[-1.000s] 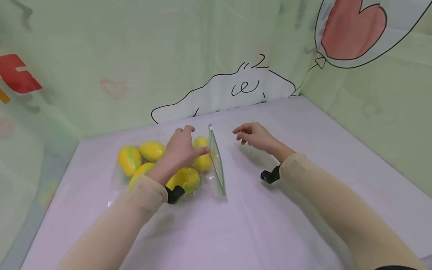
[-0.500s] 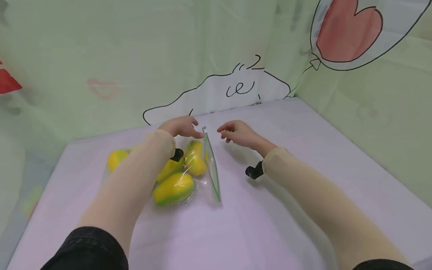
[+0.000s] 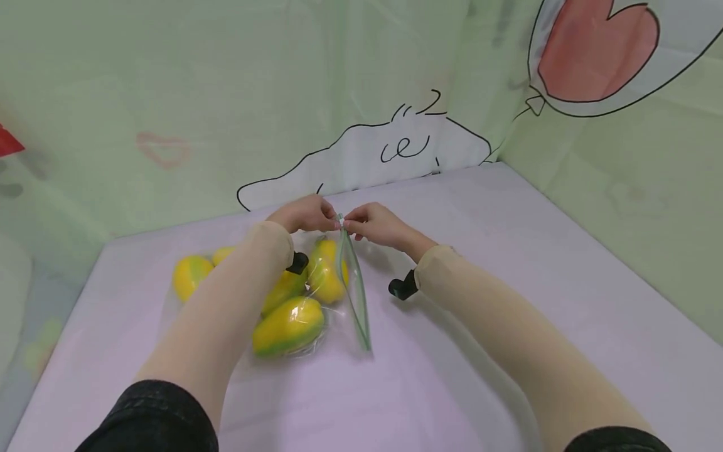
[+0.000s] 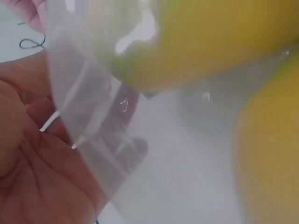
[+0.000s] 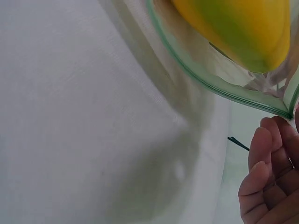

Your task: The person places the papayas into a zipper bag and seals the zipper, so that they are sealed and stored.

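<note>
A clear zip bag [image 3: 362, 307] lies on its side on the table, its mouth facing right and gaping along the green zip strip. Inside it are several yellow-green mangoes [image 3: 289, 328]. At the far end of the strip, my left hand [image 3: 307, 213] pinches the bag's corner by the white slider. From the other side, my right hand [image 3: 380, 226] pinches the same end with thumb and fingers. In the right wrist view the zip's two edges [image 5: 224, 93] meet at those fingertips. The left wrist view shows the clear film [image 4: 93, 121] in front of the left fingers.
The table [image 3: 440, 376] is covered with a pale lilac cloth. A light green curtain [image 3: 237, 94] with printed drawings closes off the back and sides. Part of the bag and some mangoes lie behind my left forearm [image 3: 226, 314].
My left hand has moved from above the mangoes to the far end of the zip. My right hand has come left to the same corner and now pinches it.
</note>
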`<state>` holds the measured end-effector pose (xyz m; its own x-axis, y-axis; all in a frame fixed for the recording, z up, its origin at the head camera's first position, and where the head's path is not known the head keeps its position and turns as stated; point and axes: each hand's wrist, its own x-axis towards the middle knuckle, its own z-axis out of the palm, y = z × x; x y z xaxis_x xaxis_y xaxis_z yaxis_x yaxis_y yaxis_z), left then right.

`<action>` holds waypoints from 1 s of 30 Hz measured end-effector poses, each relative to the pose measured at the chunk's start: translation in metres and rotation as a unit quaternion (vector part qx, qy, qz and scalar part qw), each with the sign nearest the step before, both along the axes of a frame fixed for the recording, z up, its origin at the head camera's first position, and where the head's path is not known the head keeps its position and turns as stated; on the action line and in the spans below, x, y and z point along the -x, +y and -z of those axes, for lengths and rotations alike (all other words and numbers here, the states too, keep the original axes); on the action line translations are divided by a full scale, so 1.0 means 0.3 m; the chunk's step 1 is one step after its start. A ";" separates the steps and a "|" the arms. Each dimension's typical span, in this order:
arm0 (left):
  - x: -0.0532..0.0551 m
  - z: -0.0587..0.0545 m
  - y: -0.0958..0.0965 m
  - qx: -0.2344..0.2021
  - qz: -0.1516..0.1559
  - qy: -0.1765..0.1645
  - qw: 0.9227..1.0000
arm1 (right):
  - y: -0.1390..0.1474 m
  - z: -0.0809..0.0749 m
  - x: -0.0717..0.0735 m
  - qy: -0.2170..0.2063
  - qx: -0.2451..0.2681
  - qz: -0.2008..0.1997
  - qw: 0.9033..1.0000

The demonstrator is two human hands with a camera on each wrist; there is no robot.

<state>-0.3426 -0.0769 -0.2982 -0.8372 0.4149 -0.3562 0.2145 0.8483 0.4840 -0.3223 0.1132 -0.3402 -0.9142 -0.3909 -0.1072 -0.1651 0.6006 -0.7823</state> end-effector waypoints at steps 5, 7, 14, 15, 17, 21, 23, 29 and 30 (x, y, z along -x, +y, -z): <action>0.003 0.008 -0.030 -0.049 -0.008 -0.013 0.999 | -0.010 0.005 0.001 -0.002 0.025 0.015 1.000; 0.002 0.009 -0.038 -0.063 -0.010 -0.015 0.998 | -0.012 0.006 0.002 -0.009 0.035 0.022 0.999; -0.006 0.011 -0.042 -0.109 -0.034 -0.020 0.993 | -0.012 -0.005 -0.006 -0.026 0.051 0.034 0.998; -0.006 0.012 -0.043 -0.115 -0.036 -0.021 0.992 | -0.012 -0.006 -0.008 -0.027 0.053 0.033 0.998; -0.006 0.016 -0.046 -0.128 -0.041 -0.026 0.991 | -0.009 -0.005 -0.009 -0.031 0.058 0.034 0.997; -0.003 0.027 -0.054 -0.152 -0.046 -0.040 0.987 | 0.000 -0.003 -0.014 -0.035 0.068 0.034 0.997; -0.004 0.028 -0.056 -0.164 -0.049 -0.047 0.984 | 0.004 -0.003 -0.016 -0.035 0.071 0.032 0.996; -0.011 0.025 -0.056 -0.183 -0.056 -0.055 0.980 | 0.010 -0.007 -0.028 -0.036 0.080 0.024 0.996; -0.011 0.025 -0.056 -0.183 -0.056 -0.053 0.980 | 0.011 -0.006 -0.030 -0.038 0.082 0.024 0.996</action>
<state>-0.3392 -0.0935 -0.3057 -0.8518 0.4380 -0.2875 0.0616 0.6286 0.7753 -0.3134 0.1164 -0.3383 -0.9236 -0.3657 -0.1150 -0.0760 0.4688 -0.8801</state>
